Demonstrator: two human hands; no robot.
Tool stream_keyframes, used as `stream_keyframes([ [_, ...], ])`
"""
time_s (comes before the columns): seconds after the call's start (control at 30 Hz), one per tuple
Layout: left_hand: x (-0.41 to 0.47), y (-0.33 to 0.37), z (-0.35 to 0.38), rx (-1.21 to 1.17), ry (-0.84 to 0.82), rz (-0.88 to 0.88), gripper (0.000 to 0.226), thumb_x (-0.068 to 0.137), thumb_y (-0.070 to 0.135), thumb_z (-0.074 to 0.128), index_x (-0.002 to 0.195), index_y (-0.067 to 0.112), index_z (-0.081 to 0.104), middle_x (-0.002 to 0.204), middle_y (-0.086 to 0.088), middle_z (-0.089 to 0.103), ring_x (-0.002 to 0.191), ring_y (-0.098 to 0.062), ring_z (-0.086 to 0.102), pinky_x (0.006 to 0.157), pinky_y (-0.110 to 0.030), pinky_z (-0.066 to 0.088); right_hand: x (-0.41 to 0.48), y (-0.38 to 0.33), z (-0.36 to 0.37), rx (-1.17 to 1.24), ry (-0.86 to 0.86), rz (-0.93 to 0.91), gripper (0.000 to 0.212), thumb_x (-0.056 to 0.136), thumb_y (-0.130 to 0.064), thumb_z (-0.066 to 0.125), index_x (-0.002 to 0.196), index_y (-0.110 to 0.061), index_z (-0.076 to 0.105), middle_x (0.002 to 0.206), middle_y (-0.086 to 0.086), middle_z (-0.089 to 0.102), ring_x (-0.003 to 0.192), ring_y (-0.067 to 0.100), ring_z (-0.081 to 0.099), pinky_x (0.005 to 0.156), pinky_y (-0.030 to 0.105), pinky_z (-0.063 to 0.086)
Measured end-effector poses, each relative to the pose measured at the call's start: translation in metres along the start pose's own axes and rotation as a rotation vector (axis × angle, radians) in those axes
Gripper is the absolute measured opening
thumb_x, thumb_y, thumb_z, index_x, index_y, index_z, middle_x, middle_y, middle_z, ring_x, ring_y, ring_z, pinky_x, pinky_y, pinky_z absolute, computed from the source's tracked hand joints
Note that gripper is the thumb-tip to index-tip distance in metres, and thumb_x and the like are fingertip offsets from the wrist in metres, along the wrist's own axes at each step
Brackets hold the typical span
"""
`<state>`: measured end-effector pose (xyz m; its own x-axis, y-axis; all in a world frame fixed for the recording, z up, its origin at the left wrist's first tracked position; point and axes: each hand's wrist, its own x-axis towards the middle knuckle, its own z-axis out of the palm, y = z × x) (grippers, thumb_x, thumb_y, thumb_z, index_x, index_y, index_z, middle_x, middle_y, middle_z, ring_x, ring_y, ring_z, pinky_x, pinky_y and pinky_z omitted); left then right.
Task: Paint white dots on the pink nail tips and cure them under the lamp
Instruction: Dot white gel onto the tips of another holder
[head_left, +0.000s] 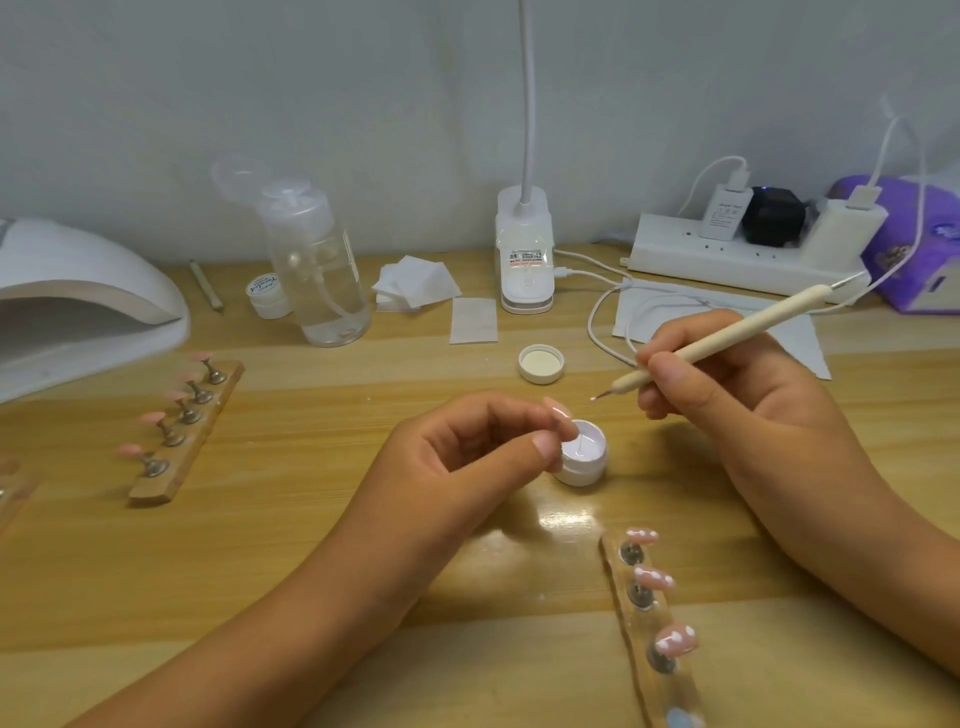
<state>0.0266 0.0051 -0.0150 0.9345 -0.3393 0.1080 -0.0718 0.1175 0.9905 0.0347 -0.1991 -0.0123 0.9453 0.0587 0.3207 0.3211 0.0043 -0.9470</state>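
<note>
Bare table (311, 426) lies open between the left strip (208, 410) and the left hand (467, 462). The curing lamp (78, 306) crowds the far left edge. On the left strip stand five plain tips (153, 417), all pink. The left thumb and forefinger pinch the rim of the small white pot (584, 475). The right hand (727, 395) grips the dotting pen (727, 332); its white-loaded point hangs just beyond the pot. Three dotted tips (655, 578), pink with white spots, sit on the right strip (618, 582). The script on the jar (267, 296) is too small to read.
</note>
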Motion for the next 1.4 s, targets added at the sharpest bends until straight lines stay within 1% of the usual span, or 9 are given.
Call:
stream_keyframes([
  [0.07, -0.0009, -0.0002, 0.0006, 0.018, -0.010, 0.007, 0.011, 0.072, 0.024, 0.072, 0.082, 0.029, 0.075, 0.080, 0.009, 0.071, 0.076, -0.002, 0.062, 0.070, -0.011, 0.047, 0.0003, 0.0001, -0.0024, 0.119, 0.021, 0.025, 0.012, 0.075, -0.028, 0.075, 0.085, -0.026, 0.069, 0.078, -0.003, 0.067, 0.074, 0.009, 0.062, 0.075, 0.019, 0.053],
  [0.23, -0.0021, 0.0021, 0.0025, 0.040, -0.047, 0.010, 0.010, 0.075, 0.017, 0.072, 0.078, 0.027, 0.074, 0.079, 0.008, 0.072, 0.079, -0.002, 0.065, 0.074, -0.012, 0.048, 0.0010, 0.0005, -0.0051, 0.332, 0.016, 0.117, 0.009, 0.070, -0.025, 0.071, 0.079, -0.024, 0.070, 0.071, -0.001, 0.062, 0.069, 0.009, 0.062, 0.073, 0.031, 0.057],
  [0.33, -0.0036, 0.0030, 0.0036, 0.078, -0.102, 0.015, 0.006, 0.073, 0.026, 0.072, 0.078, 0.026, 0.074, 0.080, 0.007, 0.072, 0.080, -0.003, 0.064, 0.074, -0.013, 0.048, -0.0010, -0.0019, -0.0021, 0.381, -0.047, 0.129, 0.007, 0.071, -0.021, 0.071, 0.078, -0.021, 0.070, 0.072, 0.000, 0.063, 0.066, 0.008, 0.062, 0.072, 0.035, 0.058],
  [0.43, -0.0040, 0.0022, 0.0040, 0.106, -0.134, 0.007, 0.005, 0.077, 0.020, 0.073, 0.079, 0.025, 0.074, 0.080, 0.006, 0.071, 0.080, -0.008, 0.062, 0.075, -0.015, 0.048, -0.0040, -0.0032, -0.0004, 0.392, -0.109, 0.129, 0.011, 0.072, -0.011, 0.074, 0.078, -0.018, 0.069, 0.071, 0.003, 0.061, 0.066, 0.009, 0.062, 0.072, 0.035, 0.058],
  [0.63, -0.0044, 0.0006, 0.0039, 0.136, -0.151, 0.008, 0.006, 0.079, 0.025, 0.071, 0.084, 0.026, 0.075, 0.088, -0.008, 0.072, 0.082, -0.013, 0.061, 0.076, -0.020, 0.047, -0.0044, -0.0047, 0.0001, 0.410, -0.132, 0.160, 0.017, 0.067, -0.010, 0.072, 0.082, -0.018, 0.071, 0.071, 0.004, 0.063, 0.066, 0.010, 0.062, 0.070, 0.034, 0.059],
  [0.73, -0.0040, -0.0005, 0.0036, 0.144, -0.154, 0.002, 0.008, 0.082, 0.020, 0.068, 0.086, 0.024, 0.074, 0.087, -0.002, 0.073, 0.084, -0.015, 0.061, 0.078, -0.020, 0.048, -0.0048, -0.0052, 0.0010, 0.406, -0.152, 0.164, 0.003, 0.071, -0.016, 0.067, 0.074, -0.017, 0.067, 0.069, 0.004, 0.060, 0.065, 0.009, 0.061, 0.070, 0.034, 0.059],
  [0.93, -0.0034, 0.0000, 0.0047, 0.151, -0.177, 0.019, 0.007, 0.084, 0.018, 0.069, 0.088, 0.022, 0.073, 0.091, 0.013, 0.075, 0.084, -0.004, 0.064, 0.079, -0.014, 0.050, -0.0054, -0.0048, 0.0022, 0.360, -0.150, 0.152, 0.007, 0.071, -0.019, 0.066, 0.066, -0.018, 0.061, 0.065, 0.003, 0.055, 0.061, 0.009, 0.057, 0.068, 0.032, 0.058],
  [1.17, -0.0044, -0.0003, 0.0042, 0.172, -0.158, 0.007, 0.008, 0.080, 0.022, 0.071, 0.085, 0.026, 0.076, 0.088, -0.007, 0.072, 0.081, -0.012, 0.062, 0.075, -0.020, 0.048, -0.0075, -0.0033, 0.0033, 0.333, -0.167, 0.149, 0.007, 0.070, -0.019, 0.066, 0.065, -0.016, 0.062, 0.061, 0.005, 0.057, 0.059, 0.011, 0.060, 0.065, 0.028, 0.058],
  [1.4, -0.0046, -0.0005, 0.0039, 0.165, -0.166, 0.001, 0.011, 0.076, 0.032, 0.070, 0.085, 0.027, 0.075, 0.089, -0.010, 0.071, 0.082, -0.015, 0.060, 0.075, -0.023, 0.047, -0.0080, -0.0054, 0.0038, 0.332, -0.169, 0.144, 0.007, 0.069, -0.019, 0.066, 0.064, -0.017, 0.061, 0.062, 0.004, 0.056, 0.057, 0.009, 0.057, 0.064, 0.027, 0.057],
])
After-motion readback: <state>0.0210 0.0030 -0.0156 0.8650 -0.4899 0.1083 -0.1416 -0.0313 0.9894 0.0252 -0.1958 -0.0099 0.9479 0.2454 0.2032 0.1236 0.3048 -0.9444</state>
